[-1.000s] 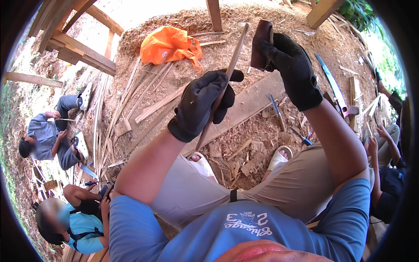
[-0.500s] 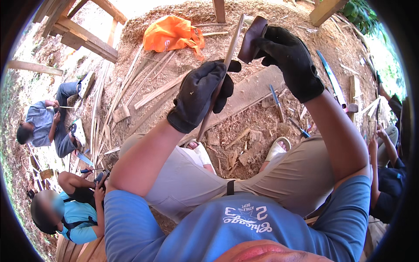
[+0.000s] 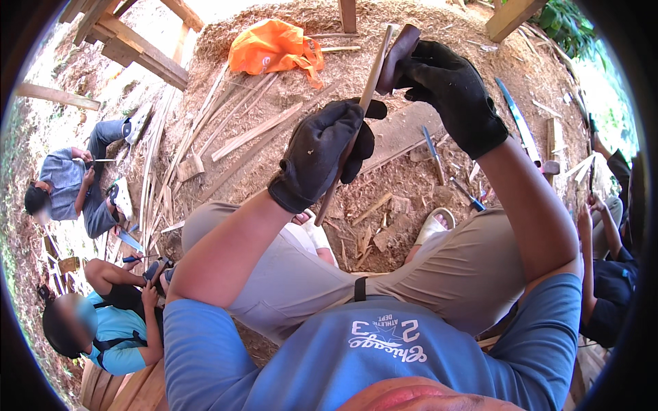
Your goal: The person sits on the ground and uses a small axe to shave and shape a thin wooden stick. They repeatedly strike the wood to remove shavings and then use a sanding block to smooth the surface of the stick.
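Note:
My left hand, in a black work glove, is closed around a slim wooden stick. The stick slants upward, its pale tip above the hand and its lower end over my lap. My right hand, gloved the same way, pinches a folded dark brown strip that looks like sandpaper. The strip lies right against the upper part of the stick in this view; whether they touch I cannot tell. Its inner side is hidden by my right fingers.
An orange plastic bag and long split wood strips lie on the shaving-covered ground. A long blade and a blue-bladed knife lie at right. People sit at left, in grey and light blue; another sits at right.
The folded brown strip has come closer to the stick, narrowing the gap between them. My left hand and the stick have shifted slightly to the right.

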The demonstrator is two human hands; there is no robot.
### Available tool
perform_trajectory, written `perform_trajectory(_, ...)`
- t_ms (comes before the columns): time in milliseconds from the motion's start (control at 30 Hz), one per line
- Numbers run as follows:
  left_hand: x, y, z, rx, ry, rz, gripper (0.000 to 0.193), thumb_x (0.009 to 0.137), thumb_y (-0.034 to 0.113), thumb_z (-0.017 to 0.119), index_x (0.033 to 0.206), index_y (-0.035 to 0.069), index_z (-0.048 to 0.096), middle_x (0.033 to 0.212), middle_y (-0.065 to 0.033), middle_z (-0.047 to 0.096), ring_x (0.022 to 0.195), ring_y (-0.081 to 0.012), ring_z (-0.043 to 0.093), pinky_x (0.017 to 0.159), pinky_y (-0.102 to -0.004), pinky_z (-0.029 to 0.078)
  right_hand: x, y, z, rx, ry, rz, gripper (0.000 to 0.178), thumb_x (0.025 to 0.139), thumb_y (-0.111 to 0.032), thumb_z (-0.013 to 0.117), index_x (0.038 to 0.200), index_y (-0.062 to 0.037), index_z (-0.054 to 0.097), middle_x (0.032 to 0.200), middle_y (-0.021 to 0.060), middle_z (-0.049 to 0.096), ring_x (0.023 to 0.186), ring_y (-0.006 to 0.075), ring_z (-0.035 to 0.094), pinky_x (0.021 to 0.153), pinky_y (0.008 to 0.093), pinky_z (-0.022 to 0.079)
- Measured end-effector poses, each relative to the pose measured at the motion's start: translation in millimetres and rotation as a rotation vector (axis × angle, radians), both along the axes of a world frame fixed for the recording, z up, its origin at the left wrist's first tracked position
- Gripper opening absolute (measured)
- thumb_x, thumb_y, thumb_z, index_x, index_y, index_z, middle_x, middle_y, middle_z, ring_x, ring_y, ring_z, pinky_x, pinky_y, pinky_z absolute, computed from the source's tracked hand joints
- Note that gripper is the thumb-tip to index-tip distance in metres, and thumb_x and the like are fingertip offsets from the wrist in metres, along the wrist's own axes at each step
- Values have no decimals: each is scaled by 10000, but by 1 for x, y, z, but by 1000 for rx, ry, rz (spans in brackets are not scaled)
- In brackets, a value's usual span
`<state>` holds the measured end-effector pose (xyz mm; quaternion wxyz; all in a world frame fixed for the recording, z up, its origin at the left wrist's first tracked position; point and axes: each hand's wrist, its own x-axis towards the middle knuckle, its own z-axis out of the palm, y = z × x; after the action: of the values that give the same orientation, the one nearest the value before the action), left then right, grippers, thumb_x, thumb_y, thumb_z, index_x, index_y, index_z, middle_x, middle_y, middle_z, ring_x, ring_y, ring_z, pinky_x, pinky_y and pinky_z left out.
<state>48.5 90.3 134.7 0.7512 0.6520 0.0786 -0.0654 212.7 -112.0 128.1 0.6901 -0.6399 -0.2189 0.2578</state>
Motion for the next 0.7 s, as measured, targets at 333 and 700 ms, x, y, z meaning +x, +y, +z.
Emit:
perform_trajectory(333,-1,-11,6,62,-3,1,335,1109,249,451,1232,9,648,749,-17,602,541,-66,492,474,-227,382,-8,2,-1,262,240,102,301,1035,-149,554,1269,27,624,1239,121,688,1186,245,686,1066,400,550)
perform_trajectory(700,6,-10,1,46,9,60,387,1125,344,488,1210,16,674,704,21,547,512,-38,411,447,-217,321,-9,5,8,302,229,82,345,1070,-151,523,1326,69,595,1256,138,680,1201,241,674,1087,358,533)
